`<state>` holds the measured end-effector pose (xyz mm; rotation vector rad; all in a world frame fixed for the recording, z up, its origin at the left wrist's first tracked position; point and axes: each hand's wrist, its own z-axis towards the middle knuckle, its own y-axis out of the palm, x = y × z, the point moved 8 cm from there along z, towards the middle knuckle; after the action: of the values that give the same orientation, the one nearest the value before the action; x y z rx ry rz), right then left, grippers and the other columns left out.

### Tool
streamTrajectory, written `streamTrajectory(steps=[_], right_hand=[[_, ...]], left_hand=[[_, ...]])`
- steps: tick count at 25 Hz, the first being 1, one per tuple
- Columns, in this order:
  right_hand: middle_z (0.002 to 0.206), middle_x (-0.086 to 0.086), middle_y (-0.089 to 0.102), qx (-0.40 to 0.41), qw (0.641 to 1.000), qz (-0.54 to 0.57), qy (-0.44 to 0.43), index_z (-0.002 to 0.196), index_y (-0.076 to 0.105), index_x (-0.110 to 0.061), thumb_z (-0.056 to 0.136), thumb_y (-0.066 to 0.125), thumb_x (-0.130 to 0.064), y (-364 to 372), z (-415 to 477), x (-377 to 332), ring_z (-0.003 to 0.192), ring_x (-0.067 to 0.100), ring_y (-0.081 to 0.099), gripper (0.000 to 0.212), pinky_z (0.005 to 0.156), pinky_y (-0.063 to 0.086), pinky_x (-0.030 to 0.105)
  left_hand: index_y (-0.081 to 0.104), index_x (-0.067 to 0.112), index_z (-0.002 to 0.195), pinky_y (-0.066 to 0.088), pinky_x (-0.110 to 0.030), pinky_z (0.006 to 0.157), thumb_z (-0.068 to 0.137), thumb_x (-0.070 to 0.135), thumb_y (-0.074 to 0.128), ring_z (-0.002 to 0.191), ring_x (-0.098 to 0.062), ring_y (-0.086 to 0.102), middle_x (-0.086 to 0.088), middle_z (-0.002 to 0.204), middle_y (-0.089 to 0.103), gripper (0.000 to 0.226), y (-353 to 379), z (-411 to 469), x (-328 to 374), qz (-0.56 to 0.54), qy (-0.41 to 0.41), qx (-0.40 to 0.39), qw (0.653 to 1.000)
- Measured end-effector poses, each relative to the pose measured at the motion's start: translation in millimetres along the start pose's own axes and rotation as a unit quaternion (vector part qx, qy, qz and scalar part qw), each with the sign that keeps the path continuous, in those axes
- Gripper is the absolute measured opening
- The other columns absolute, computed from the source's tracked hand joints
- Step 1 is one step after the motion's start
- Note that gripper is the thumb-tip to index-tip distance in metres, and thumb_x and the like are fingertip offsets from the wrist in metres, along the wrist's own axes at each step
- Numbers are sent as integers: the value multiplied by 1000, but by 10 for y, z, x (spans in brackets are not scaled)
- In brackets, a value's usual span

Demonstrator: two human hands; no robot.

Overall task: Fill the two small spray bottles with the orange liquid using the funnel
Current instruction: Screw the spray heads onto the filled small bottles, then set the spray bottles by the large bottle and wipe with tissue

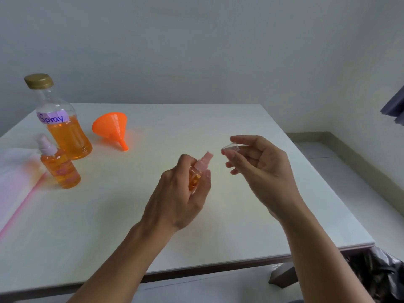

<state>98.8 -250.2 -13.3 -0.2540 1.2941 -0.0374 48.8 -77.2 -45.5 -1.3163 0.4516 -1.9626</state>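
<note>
Spray bottle (196,176): orange-filled, tilted, my left hand (175,197) curled round it above the table (240,215).
Clear cap (230,148): pinched by my right hand (262,169), just beside the pink nozzle (205,159), not touching.
Second spray bottle (59,169): standing far left.

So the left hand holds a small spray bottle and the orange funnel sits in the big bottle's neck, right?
No: the head view shows the funnel lying on its side on the table beside the big bottle. The left hand does hold a small spray bottle.

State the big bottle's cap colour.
The cap is gold, best seen in the head view.
</note>
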Motion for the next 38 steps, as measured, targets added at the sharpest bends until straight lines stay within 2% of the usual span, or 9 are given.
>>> streamTrajectory(steps=[6,10,13,15,21,25,29,32,38], right_hand=[[94,-11,78,9,998,-54,-18,108,76,-31,86,80,-21,137,15,-52,83,10,74,24,79,62,26],[89,-15,79,-10,998,-54,-17,109,79,-23,85,81,-16,208,-3,-37,84,1,75,25,82,60,18],[78,-13,77,-3,997,-67,-31,107,80,-26,90,76,-15,287,-33,-20,71,1,69,21,72,54,13],[79,-7,77,17,997,-72,-38,109,79,-28,92,73,-13,295,-56,-5,69,9,68,23,68,54,15],[83,-21,72,18,983,-143,-117,110,79,-24,92,72,-8,368,-100,-114,78,6,68,26,73,54,12],[87,-25,72,-11,979,-153,-135,99,78,-33,93,71,-10,438,-110,-155,81,10,70,25,78,55,12],[105,-17,73,-43,987,-126,-87,133,66,-30,97,67,-18,548,-86,-46,83,8,67,38,76,55,14],[115,-21,69,-72,991,-99,-56,147,48,-36,98,64,-27,616,-94,-4,91,8,68,52,77,59,19],[93,-19,69,-120,955,-259,-75,126,70,-30,98,62,-20,812,-189,114,71,2,63,30,66,50,12]], left_hand=[[47,30,125,44,-10,62,95,61,39,89,-3,55,18,108,43,44,45,-90,-63,24,38,-49,998],[45,29,130,51,-22,65,98,56,36,86,-9,56,15,111,47,43,-25,-100,-67,18,47,-34,998],[48,28,132,52,-28,69,100,50,37,87,-11,57,9,110,57,40,-60,-94,-58,-6,31,-12,999],[52,26,129,49,-28,68,101,48,38,85,-12,56,8,104,59,39,-52,-96,-57,-25,20,-7,999],[57,20,124,39,-14,63,100,43,43,78,-11,52,8,97,56,36,-69,-98,-34,-19,38,6,999],[58,17,126,48,-19,65,100,41,49,81,-11,56,6,101,59,37,-103,-136,-56,1,49,6,999],[60,21,123,38,-5,64,97,46,53,79,-4,55,14,95,56,37,-221,-51,-146,-25,20,16,999],[64,29,117,45,-4,69,90,52,60,87,6,61,19,95,66,35,-463,-95,-331,-57,-32,51,997],[68,24,102,44,-9,66,82,43,75,88,-1,67,13,97,73,29,-1321,-555,-968,-18,-165,178,970]])
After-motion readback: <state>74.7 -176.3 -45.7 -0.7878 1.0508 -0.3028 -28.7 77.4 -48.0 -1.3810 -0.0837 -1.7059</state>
